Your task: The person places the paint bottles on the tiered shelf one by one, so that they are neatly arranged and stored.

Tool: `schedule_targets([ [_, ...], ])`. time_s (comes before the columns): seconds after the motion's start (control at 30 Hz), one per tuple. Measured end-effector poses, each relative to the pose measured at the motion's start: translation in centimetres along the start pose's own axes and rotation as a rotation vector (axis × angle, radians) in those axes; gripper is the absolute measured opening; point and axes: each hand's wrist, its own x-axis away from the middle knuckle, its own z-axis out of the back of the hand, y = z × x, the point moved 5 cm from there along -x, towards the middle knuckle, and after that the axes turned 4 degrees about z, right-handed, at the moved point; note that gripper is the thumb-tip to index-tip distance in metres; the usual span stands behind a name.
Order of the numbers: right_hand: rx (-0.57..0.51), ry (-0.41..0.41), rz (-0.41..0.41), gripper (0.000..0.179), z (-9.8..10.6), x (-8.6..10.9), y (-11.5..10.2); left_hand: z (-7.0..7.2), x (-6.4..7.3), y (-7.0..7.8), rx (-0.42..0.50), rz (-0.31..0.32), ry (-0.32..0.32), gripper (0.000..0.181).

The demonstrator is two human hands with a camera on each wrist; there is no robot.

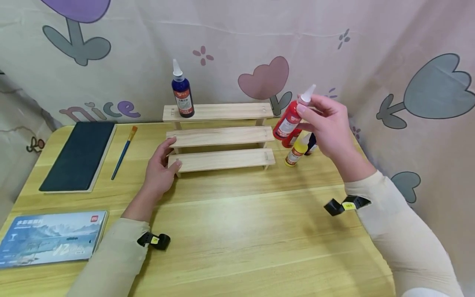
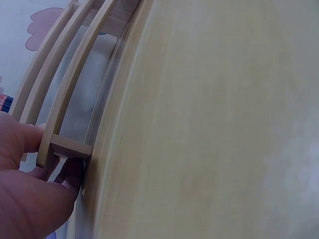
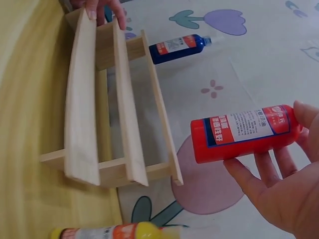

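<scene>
Surface [image 1: 237,231] was pale wood-grain, a bit glossy; printed cloth [image 1: 148,49] hung behind it & along the R side, w/ flowers plus the word "nice".

Counts: 1 three-tier wooden rack [image 1: 226,136], approx. mid-surface toward the back; 5 bottles visible, i.e. 1 blue bottle [image 1: 183,98] upright on the top tier, L end, 1 held red bottle [image 1: 287,123], then 1 other red bottle [image 1: 291,139], 1 yellow bottle [image 1: 295,152] & 1 dark bottle [image 1: 312,145] (partly hidden) grouped by the rack's R end. On the L: 1 notebook [image 1: 78,156], 1 brush [image 1: 124,152], 1 pad [image 1: 52,239].

R hand [image 1: 328,123]: fingers closed round the held red bottle nr its neck, tilted, off the surface. L hand [image 1: 159,171]: fingers curled on rack's L end, thumb on bottom tier.

Only head view had notebook, brush & the held bottle's white nozzle; R wrist view gave its base & full label; L wrist view showed fingers reaching under the bottom tier.
</scene>
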Motion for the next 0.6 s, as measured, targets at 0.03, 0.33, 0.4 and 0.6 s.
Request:
schedule_targets([
  [0.03, -0.013, -0.006, -0.001, 0.026, -0.2, -0.5, -0.1, 0.0, 0.0, 0.1, 0.000, -0.003, 0.000, 0.071],
  [0.33, -0.061, -0.029, -0.005, 0.025, -2.1, -4.1, 0.0, 0.0, -0.1, 0.2, 0.002, -0.003, -0.001, 0.071],
  [0.4, -0.047, -0.037, -0.018, 0.025, -2.6, -4.8, 0.2, 0.0, -0.1, 0.1, 0.001, 0.003, -0.001, 0.071],
  [0.6, -0.012, -0.055, -0.059, 0.030, -4.0, -6.8, 1.1, 0.0, 0.1, 0.1, 0.002, 0.011, -0.003, 0.071],
])
